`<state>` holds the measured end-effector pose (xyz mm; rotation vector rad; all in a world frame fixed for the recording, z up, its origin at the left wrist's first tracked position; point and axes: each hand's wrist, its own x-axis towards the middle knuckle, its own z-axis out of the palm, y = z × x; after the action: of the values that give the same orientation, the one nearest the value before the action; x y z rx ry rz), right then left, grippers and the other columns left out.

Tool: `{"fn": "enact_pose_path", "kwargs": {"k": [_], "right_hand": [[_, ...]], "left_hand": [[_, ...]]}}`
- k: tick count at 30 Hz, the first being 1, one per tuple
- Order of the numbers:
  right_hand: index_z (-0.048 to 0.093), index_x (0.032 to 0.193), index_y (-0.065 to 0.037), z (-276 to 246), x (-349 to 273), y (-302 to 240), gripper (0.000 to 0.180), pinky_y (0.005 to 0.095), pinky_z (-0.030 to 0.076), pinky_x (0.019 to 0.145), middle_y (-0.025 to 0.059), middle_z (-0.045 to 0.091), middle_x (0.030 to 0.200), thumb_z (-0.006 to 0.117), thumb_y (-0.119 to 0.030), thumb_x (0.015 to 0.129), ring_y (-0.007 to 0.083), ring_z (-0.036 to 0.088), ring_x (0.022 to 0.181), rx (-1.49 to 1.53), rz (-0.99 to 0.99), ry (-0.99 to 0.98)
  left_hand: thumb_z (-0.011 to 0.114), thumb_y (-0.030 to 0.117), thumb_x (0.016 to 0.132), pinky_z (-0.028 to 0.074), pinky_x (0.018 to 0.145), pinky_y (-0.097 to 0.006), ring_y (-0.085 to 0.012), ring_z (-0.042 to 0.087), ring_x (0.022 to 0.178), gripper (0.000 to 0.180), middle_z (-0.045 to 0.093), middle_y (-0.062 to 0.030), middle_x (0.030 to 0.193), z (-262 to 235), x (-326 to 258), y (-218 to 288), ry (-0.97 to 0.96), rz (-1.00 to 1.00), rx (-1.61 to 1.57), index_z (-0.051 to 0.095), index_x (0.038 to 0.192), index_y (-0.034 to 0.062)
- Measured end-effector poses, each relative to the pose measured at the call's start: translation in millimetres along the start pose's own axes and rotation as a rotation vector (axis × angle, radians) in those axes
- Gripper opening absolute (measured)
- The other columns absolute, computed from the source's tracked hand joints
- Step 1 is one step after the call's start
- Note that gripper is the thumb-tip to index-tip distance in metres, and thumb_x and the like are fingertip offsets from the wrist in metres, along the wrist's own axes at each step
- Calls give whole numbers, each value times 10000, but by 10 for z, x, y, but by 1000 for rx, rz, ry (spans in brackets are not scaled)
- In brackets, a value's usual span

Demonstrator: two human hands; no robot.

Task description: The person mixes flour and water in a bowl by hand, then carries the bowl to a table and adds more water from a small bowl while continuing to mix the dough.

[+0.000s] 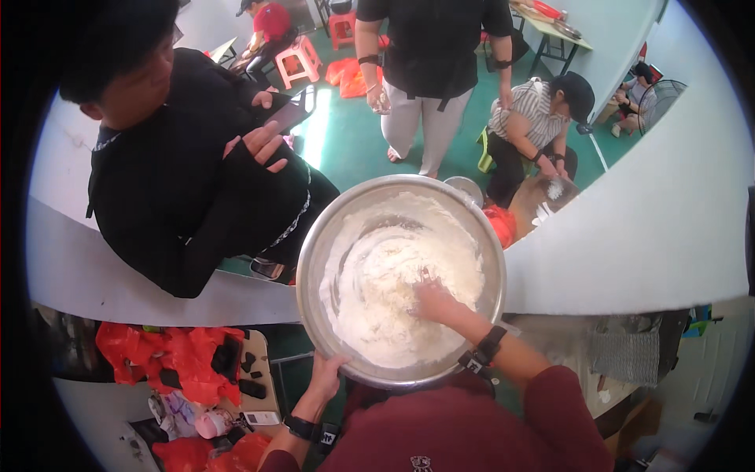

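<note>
Right hand [435, 300] sits buried in flour [393, 275] inside steel bowl [314, 259], fingers' spread unclear, while left hand [326, 371] clamps the near rim; steady bracing and scraping floury walls inward would probably mix best.

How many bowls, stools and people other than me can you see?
Round shiny metal bowls: 2, the big one with white flour and a small one behind it
Pink plastic stools: 2
Other people: 5
Total: 9
</note>
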<state>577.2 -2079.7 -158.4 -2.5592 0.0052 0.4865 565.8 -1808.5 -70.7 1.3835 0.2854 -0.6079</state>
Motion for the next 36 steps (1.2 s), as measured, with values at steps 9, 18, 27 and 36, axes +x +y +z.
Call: {"fn": "enact_pose_path", "kwargs": {"k": [9, 18, 27, 36], "right_hand": [[520, 1027, -19, -267, 348, -21, 501, 419, 429, 796, 208, 549, 994, 649, -344, 668, 355, 535, 924, 189, -11, -80], [562, 958, -59, -758, 1296, 183, 358, 383, 437, 781, 149, 589, 930, 639, -235, 656, 292, 554, 904, 122, 101, 79], [542, 944, 3, -1590, 1980, 967, 431, 421, 377, 863, 220, 557, 938, 652, -313, 672, 345, 514, 957, 5, 191, 133], [547, 963, 25, -1342, 2343, 1233, 587, 424, 412, 802, 209, 563, 917, 693, -423, 614, 347, 535, 890, 77, -33, -163]], "left_hand": [[499, -30, 649, 435, 814, -308, -231, 526, 952, 507, 515, -139, 1041, 293, 503, 267, -17, -116, 8, 387, 1142, -69], [498, -38, 652, 424, 841, -329, -245, 488, 1008, 606, 460, -144, 1110, 424, 1465, 613, -126, -172, 69, 294, 1223, -29], [503, -45, 647, 415, 854, -330, -234, 482, 1004, 584, 455, -129, 1098, 585, 2401, 1281, -146, -146, 105, 324, 1203, -29], [513, -52, 644, 437, 832, -340, -250, 480, 1014, 571, 457, -147, 1102, 812, 3081, 1645, -20, -191, 39, 339, 1187, -24]]}}
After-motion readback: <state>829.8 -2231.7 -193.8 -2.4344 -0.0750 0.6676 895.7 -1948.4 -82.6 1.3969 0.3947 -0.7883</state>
